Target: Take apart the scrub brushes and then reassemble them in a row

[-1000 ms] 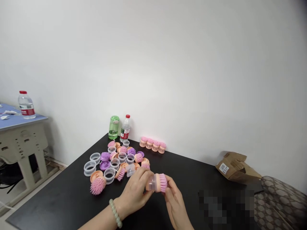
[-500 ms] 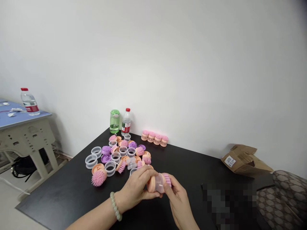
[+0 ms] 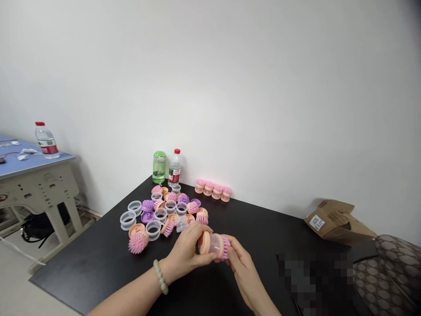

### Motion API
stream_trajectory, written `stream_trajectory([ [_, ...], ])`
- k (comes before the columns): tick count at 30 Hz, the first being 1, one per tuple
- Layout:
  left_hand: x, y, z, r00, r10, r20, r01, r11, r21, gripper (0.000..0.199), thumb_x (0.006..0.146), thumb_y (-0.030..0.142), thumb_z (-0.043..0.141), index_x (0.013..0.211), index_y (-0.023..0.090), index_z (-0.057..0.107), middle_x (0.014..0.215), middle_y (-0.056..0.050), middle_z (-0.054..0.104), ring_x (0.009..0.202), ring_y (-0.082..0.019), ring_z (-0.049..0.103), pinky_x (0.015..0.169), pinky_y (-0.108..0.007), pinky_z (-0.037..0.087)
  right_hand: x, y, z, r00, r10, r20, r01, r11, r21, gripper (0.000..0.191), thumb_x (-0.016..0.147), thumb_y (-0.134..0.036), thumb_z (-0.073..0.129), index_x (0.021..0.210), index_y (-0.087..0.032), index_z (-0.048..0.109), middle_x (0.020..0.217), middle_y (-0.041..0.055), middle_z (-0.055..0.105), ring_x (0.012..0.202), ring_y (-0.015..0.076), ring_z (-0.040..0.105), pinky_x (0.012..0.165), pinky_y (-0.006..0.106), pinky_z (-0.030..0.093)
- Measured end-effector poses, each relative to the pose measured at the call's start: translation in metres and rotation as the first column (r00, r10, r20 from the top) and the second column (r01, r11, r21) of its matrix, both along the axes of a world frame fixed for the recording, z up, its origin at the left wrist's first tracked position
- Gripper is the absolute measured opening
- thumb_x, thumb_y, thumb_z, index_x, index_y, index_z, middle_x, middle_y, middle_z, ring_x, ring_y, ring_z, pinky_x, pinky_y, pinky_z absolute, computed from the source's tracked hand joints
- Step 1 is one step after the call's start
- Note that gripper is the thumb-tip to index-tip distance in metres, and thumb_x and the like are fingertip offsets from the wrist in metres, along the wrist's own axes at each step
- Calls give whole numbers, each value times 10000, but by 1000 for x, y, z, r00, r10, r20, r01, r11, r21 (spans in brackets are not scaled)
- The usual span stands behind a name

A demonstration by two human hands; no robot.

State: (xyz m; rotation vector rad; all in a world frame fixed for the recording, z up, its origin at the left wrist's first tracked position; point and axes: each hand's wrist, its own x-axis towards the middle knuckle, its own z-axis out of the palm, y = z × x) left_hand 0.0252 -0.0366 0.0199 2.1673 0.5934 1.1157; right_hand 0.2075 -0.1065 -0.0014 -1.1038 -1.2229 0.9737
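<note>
Between my two hands, above the black table, is a round scalp brush [image 3: 215, 245] lying on its side. It has a peach base on the left, a clear ring in the middle and pink bristles on the right. My left hand [image 3: 188, 249], with a beaded bracelet at the wrist, is closed around the peach base. The fingers of my right hand [image 3: 241, 265] grip the bristle end. Left of my hands lie loose clear rings [image 3: 153, 230], pink bristle heads [image 3: 138, 242], purple bristle heads [image 3: 183, 199] and peach discs [image 3: 172, 218].
A row of several pink brushes [image 3: 217, 191] stands along the wall. A green bottle [image 3: 159, 167] and a water bottle [image 3: 174, 169] stand at the back corner of the black table [image 3: 259, 219]. A brown paper bag [image 3: 338, 224] lies at right. Another bottle [image 3: 48, 142] is on a blue desk.
The brush has turned slightly in my hands, and its peach end now shows more. My left hand has shifted a little along it. The camera view has moved slightly left.
</note>
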Motion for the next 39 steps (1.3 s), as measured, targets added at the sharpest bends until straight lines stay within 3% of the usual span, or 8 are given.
stream_trajectory([
  [3,-1,0,1,1000,21,-8,-21,1000,-22,355,798,370,691,1074,168,595,986,-83,655,871,-250,605,797,-364,460,-2,0,3,999,21,-37,-19,999,44,374,828,-482,736,1106,-246,655,1081,88,717,967,257,686,854,362,554],
  [7,-1,0,5,999,47,-12,-47,996,-71,322,814,360,658,1064,168,595,1004,-87,656,897,-255,614,813,-370,466,0,1,2,995,-7,-104,16,996,93,654,730,-439,838,1304,-311,549,1406,107,576,1306,300,534,1027,411,483],
  [12,1,0,2,997,29,-66,-31,999,-21,343,780,335,685,1069,175,590,930,-59,654,812,-229,607,755,-346,464,-2,0,6,995,51,-80,-57,996,-71,453,824,-565,711,1116,-220,669,1050,107,730,962,277,689,878,407,534],
  [18,0,0,0,999,32,-42,-35,997,-66,336,778,324,684,1067,181,586,1037,-88,672,938,-260,632,863,-386,480,-5,-3,11,978,47,-204,-53,998,-25,714,643,-465,899,1269,-318,589,1348,85,616,1210,285,592,962,383,498],
  [22,0,0,2,998,16,-65,-19,998,-52,347,761,299,685,1078,191,590,1025,-75,678,936,-255,635,861,-380,484,-6,-2,10,984,90,-152,-109,987,-119,478,805,-580,730,1112,-218,672,1004,88,713,858,230,669,779,371,536],
  [27,0,-1,2,997,44,-69,-52,993,-108,315,763,276,652,1063,195,599,1005,-59,682,883,-237,631,833,-362,485,-8,-4,17,978,102,-180,-109,994,-28,607,675,-479,877,1187,-259,636,1184,91,680,1092,275,635,941,405,501],
  [32,1,-4,3,993,43,-112,-57,991,-119,334,729,250,649,1051,187,591,929,-41,666,801,-217,595,762,-338,460,-9,-3,11,978,127,-164,-144,985,-96,486,783,-575,754,1089,-204,688,912,62,711,758,195,639,730,338,529],
  [39,-2,3,7,999,54,5,-51,972,-231,172,880,363,538,870,191,547,803,2,556,721,-168,497,678,-291,388,1,4,0,994,-105,18,105,994,-22,453,687,-342,844,1079,-226,647,1045,56,684,905,239,655,817,354,534],
])
